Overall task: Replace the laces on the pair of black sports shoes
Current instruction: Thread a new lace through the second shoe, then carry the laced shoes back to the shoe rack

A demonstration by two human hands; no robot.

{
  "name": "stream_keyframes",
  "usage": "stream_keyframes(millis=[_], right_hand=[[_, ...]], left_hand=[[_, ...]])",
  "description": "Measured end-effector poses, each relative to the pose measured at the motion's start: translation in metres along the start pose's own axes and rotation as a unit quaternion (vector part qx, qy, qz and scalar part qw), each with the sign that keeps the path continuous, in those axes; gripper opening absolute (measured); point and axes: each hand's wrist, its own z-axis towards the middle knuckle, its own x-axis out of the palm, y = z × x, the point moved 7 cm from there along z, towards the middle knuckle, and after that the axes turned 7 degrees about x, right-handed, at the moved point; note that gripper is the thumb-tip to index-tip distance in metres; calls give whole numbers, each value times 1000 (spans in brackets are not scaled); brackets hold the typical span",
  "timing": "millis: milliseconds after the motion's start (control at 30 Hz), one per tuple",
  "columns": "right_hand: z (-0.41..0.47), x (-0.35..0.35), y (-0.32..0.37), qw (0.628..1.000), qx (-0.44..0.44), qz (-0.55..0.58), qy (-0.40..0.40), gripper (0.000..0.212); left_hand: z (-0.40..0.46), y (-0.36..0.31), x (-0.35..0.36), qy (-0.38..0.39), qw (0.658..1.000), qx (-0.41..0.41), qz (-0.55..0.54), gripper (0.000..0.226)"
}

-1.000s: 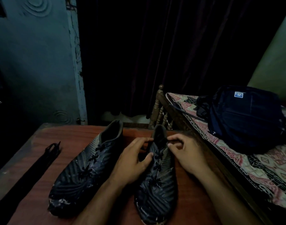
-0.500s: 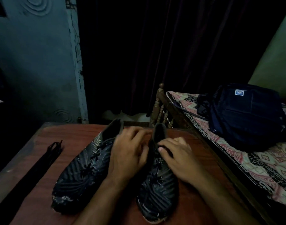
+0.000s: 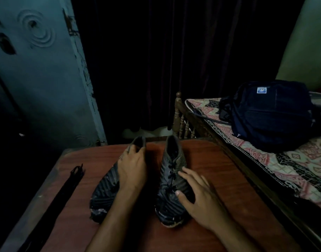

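Two black sports shoes stand side by side on the reddish wooden table (image 3: 210, 170), toes toward me. My left hand (image 3: 132, 170) lies over the left shoe (image 3: 105, 188), with fingers and thumb curled round its collar, and hides its laces. With fingers spread and straight, my right hand (image 3: 197, 197) rests on the outer side and toe of the right shoe (image 3: 172, 160). Black laces run crossed through that shoe's eyelets. A spare pair of black laces (image 3: 76, 173) lies stretched along the table's left side.
A bed with a patterned cover (image 3: 301, 160) adjoins the table's right edge and carries a dark blue backpack (image 3: 270, 115). Its carved wooden post (image 3: 177, 113) stands just beyond the shoes. A dark curtain hangs behind, and a blue-grey wall (image 3: 46, 79) is at left.
Both hands left the top of the right shoe's laces. My left hand moved over to the left shoe; my right hand slid down the right shoe's side. The shoes now stand further apart.
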Motion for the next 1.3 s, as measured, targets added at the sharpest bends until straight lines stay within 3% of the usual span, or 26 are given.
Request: stream_keyframes(millis=[100,233,300,400,433,500,567,633,733,833,900,967,1000,1067,1100,1167,1233,1300], right_hand=[[-3,4,5,1000,-8,-16,13,71],[-8,-3,10,1000,-24,1,-17,73],[-9,-13,12,995,-17,77,-60,61],[-14,-37,-3,955,23,217,-203,14],[-19,-45,-13,936,54,255,-238,15],[-30,-52,-36,898,122,325,-273,38],[-45,-58,-56,869,165,362,-294,43],[-56,-64,-71,866,179,376,-277,44],[-62,-65,-76,897,159,376,-169,44],[-72,-59,-65,923,146,351,-61,36],[-80,-56,-55,925,152,345,-40,29],[-86,-54,-45,918,166,358,-51,41],[-88,-52,-42,912,181,364,-59,48],[-90,-51,-35,904,214,364,-73,46],[-90,-49,-31,901,229,362,-67,40],[-87,-42,-24,894,251,370,-39,34],[-83,-35,-16,886,258,384,-11,34],[-79,-32,-9,880,263,395,-1,43]], left_hand=[[7,-24,-9,-19,996,17,-90,24],[18,-68,-10,32,985,15,-170,56],[19,-85,-2,68,986,35,-146,56],[18,-97,3,132,977,44,-164,61],[17,-104,1,155,969,66,-178,66],[9,-120,-2,228,943,128,-207,76],[-8,-136,-6,303,908,202,-207,78],[-26,-147,-14,338,882,280,-171,71],[-55,-153,-23,360,859,350,-100,66],[-77,-145,-29,320,874,360,-64,65],[-89,-134,-32,275,896,338,-86,57],[-105,-118,-40,180,924,297,-158,49],[-115,-107,-47,98,940,255,-205,47],[-139,-75,-49,-52,953,91,-284,42],[-154,-59,-44,-82,944,-9,-319,42],[-178,-48,-27,-56,893,-158,-419,45],[-183,-50,-17,2,850,-211,-482,57],[-176,-46,-13,14,830,-226,-510,74]])
